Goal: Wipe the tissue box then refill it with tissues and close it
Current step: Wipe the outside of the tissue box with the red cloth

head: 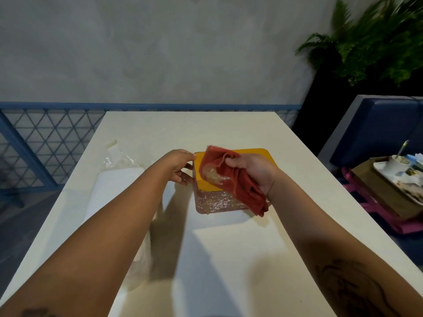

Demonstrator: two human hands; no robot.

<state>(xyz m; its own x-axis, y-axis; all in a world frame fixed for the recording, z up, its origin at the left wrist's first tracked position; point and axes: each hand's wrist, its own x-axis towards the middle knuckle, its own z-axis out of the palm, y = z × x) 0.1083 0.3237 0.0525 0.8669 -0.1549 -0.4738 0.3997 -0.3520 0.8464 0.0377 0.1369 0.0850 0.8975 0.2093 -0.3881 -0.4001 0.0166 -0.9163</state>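
Gripping the red cloth [231, 179] in my right hand [256, 172] over the tissue box [263, 156], my left hand [179, 167] pinching its left edge

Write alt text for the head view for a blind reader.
The right hand holds a red cloth over a yellow-topped tissue box on a white table, while the left hand holds the box's left side. A white plastic-wrapped pack lies to the left.
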